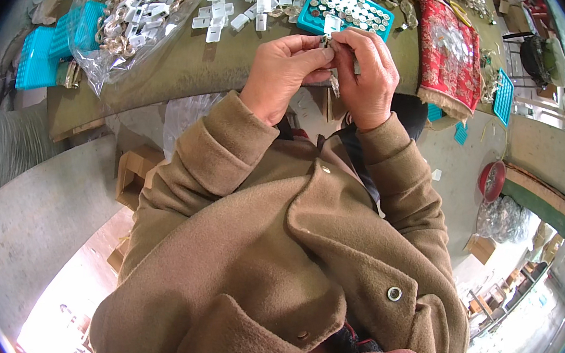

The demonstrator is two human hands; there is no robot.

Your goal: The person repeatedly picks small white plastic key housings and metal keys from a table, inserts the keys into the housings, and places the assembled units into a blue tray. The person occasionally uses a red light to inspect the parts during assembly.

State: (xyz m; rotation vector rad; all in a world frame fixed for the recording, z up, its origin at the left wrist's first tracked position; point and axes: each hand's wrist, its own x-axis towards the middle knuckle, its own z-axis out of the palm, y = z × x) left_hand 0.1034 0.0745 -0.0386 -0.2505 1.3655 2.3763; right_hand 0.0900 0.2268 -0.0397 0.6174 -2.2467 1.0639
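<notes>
- At 9 o'clock from the fingertips, teal trays (35,59) are stacked by a clear bag (97,66); sleeves are best kept off its loose plastic.
- Around 10 o'clock, white cards (214,33) lie scattered on the table (216,66).
- The left hand (280,70) pinches, thumb against forefinger, nearly closed on a small metallic piece (325,42); this grip should stay steady, so the other hand can make the fine adjustments.
- Just past those fingertips, at 12 o'clock, a white card piece shows; whether it is joined to the metal cannot be told.
- The right hand (369,74) meets the left at the same piece, fingers bent and nearly closed; their exact contact is hidden. Light pressure would suit something so small.
- Toward 1 o'clock, a teal tray of round discs (305,17) sits close; knuckles should clear it.
</notes>
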